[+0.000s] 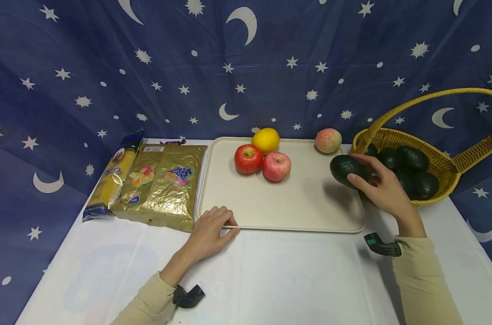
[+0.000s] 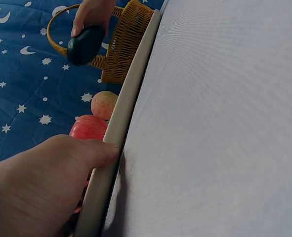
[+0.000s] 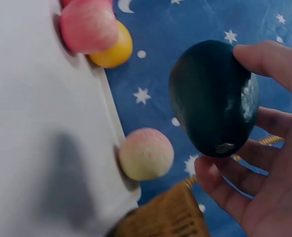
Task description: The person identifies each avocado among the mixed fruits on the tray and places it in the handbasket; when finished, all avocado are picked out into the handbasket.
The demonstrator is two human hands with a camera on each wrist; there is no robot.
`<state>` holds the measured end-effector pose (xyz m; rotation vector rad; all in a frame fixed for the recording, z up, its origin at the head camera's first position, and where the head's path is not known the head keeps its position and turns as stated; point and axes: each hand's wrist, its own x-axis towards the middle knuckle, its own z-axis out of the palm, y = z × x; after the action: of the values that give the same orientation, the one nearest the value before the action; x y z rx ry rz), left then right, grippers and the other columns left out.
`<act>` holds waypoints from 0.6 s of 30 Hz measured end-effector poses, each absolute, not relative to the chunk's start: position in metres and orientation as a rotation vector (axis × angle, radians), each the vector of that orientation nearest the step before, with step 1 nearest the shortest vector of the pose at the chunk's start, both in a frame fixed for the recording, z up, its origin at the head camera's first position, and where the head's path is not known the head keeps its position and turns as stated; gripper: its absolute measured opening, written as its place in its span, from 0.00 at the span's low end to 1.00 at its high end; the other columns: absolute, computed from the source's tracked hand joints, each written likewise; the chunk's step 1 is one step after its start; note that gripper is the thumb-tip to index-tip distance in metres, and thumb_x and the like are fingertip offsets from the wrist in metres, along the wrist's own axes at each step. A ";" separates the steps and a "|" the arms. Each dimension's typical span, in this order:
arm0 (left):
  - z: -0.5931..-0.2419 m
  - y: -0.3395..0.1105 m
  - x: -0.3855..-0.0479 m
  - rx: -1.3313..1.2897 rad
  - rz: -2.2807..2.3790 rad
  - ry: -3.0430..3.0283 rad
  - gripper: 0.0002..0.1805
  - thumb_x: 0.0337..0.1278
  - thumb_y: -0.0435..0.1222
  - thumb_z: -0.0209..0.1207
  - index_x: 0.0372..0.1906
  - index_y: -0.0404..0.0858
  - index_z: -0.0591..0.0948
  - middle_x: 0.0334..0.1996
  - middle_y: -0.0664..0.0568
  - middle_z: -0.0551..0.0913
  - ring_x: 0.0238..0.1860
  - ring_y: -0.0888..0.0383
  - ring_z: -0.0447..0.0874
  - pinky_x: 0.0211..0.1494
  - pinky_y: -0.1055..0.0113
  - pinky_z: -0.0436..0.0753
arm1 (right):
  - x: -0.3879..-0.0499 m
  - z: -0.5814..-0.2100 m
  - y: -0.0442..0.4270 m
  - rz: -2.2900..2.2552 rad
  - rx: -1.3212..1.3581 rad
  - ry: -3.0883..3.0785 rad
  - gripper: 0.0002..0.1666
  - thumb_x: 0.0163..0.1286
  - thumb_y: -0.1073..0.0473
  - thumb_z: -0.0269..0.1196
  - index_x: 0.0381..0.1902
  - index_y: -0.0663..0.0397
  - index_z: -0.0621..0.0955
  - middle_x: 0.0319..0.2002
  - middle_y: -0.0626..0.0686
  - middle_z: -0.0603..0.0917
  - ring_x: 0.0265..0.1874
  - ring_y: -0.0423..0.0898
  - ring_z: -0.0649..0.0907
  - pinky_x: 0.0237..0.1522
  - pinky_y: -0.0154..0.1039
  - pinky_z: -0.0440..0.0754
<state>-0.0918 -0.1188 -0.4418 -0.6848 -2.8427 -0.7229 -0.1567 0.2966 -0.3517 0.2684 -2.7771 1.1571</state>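
My right hand (image 1: 382, 187) holds a dark green avocado (image 1: 346, 170) above the right end of the cream tray (image 1: 303, 198), beside the wicker basket (image 1: 445, 162). In the right wrist view, thumb and fingertips grip the avocado (image 3: 212, 98) from opposite sides. Several more avocados (image 1: 412, 158) lie in the basket. At the tray's front left, my left hand (image 1: 211, 232) grips the rim; the left wrist view shows its thumb against the rim (image 2: 128, 106), other fingers mostly hidden. On the tray sit a red apple (image 1: 248, 159), a pink apple (image 1: 276, 166), a lemon (image 1: 266, 140) and a peach (image 1: 328, 140).
Left of the tray lie a gold candy bag (image 1: 164, 189) and a yellow-and-blue packet (image 1: 113, 176). A small purple wrapped candy (image 1: 174, 142) is behind the bag. The basket's tall handle (image 1: 424, 97) arches above it. A blue star-patterned cloth (image 1: 270, 67) hangs behind the white table.
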 end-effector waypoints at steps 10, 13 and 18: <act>-0.441 -0.119 -0.093 -0.686 -0.725 -2.818 0.07 0.53 0.46 0.64 0.32 0.52 0.77 0.27 0.65 0.72 0.31 0.67 0.64 0.38 0.71 0.66 | -0.154 -0.344 0.326 1.112 0.253 -2.781 0.31 0.65 0.52 0.62 0.66 0.36 0.68 0.50 0.35 0.72 0.45 0.27 0.72 0.42 0.13 0.67; -0.442 -0.119 -0.094 -0.691 -0.731 -2.804 0.07 0.52 0.46 0.64 0.31 0.52 0.76 0.27 0.65 0.72 0.31 0.66 0.65 0.37 0.70 0.66 | -0.153 -0.342 0.333 1.106 0.212 -2.776 0.31 0.66 0.51 0.61 0.66 0.38 0.68 0.50 0.33 0.71 0.45 0.24 0.71 0.42 0.11 0.65; -0.443 -0.119 -0.093 -0.693 -0.720 -2.820 0.07 0.53 0.46 0.64 0.31 0.52 0.77 0.27 0.66 0.72 0.30 0.67 0.64 0.37 0.71 0.66 | -0.149 -0.342 0.349 1.082 0.124 -2.821 0.32 0.67 0.47 0.59 0.68 0.37 0.66 0.53 0.39 0.71 0.44 0.21 0.68 0.40 0.10 0.63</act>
<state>-0.0933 -0.1190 -0.4425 -0.6932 -2.8204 -0.7201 -0.1493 0.3491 -0.3419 0.1244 -2.8206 1.0822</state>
